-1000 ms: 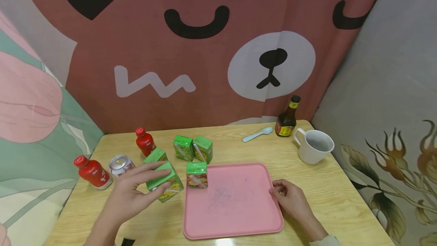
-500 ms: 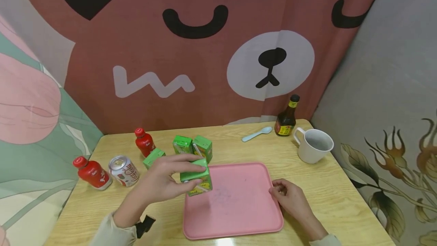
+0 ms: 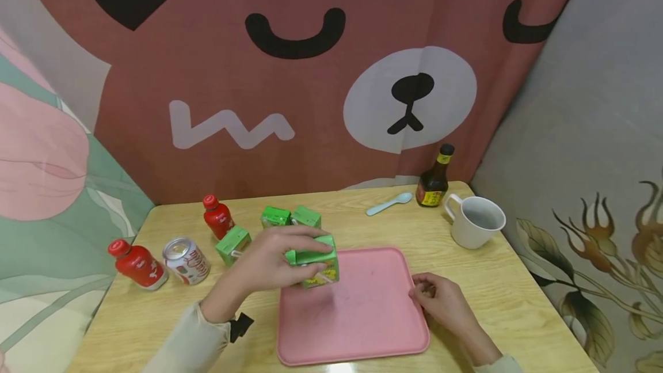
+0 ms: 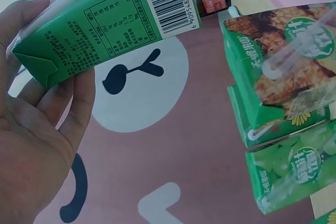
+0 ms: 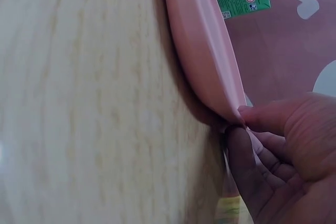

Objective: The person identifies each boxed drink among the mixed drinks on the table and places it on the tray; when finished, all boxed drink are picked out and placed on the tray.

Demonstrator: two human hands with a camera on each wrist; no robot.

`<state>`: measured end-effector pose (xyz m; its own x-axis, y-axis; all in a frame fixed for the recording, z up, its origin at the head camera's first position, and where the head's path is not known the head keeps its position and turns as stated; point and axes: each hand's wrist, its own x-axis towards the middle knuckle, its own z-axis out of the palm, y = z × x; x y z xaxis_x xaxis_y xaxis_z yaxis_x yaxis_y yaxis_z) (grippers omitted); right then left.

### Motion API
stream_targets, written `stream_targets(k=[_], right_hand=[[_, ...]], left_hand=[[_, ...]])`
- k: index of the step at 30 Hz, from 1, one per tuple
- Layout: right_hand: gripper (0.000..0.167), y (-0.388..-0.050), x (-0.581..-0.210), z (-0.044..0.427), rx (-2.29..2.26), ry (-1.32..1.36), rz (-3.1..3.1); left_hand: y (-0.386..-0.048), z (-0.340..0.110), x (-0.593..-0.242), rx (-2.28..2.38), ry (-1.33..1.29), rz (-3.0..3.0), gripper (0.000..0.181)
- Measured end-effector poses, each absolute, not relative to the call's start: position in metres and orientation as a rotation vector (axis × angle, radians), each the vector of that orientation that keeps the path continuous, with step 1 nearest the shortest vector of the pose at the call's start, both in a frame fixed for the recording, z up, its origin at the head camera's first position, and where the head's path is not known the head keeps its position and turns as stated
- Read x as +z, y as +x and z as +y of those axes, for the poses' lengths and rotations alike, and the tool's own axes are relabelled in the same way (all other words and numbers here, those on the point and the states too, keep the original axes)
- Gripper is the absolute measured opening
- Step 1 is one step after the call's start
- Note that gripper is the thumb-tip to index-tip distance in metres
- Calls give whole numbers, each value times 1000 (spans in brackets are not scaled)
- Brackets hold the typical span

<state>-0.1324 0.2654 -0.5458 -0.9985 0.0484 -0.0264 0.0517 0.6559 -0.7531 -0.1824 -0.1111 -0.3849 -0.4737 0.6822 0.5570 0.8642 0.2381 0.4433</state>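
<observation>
In the head view the left hand [image 3: 277, 259] grips a green juice box [image 3: 327, 266] above the back left part of the pink tray [image 3: 357, 309]. The left wrist view shows that box [image 4: 113, 24] between thumb and fingers, its barcode side visible, and a box with a brown fruit picture [image 4: 294, 56] beside it. From the head view, the left hand mostly hides that fruit-picture box. The right hand [image 3: 446, 307] pinches the tray's right rim; in the right wrist view its thumb and finger meet at the rim [image 5: 210, 61].
Two green boxes [image 3: 275, 217] stand behind the left hand, another [image 3: 234, 244] left of it. At the left are red bottles [image 3: 137, 264] and a can [image 3: 186, 261]. A spoon [image 3: 389, 204], sauce bottle [image 3: 434, 180] and white mug [image 3: 475, 222] lie or stand at the back right.
The left hand has carried its green box rightward from beside the tray to above it. The right hand has stayed at the tray's right rim.
</observation>
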Motion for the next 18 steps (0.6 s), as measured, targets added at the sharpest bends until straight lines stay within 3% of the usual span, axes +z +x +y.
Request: stream_targets(k=[10, 18], right_hand=[[26, -125, -546, 263, -1366, 114, 2831], [24, -122, -546, 264, -1391, 118, 2838]], left_hand=[[-203, -100, -397, -1146, -1342, -2410, 29], [-210, -92, -396, -1075, -1420, -2422, 28]])
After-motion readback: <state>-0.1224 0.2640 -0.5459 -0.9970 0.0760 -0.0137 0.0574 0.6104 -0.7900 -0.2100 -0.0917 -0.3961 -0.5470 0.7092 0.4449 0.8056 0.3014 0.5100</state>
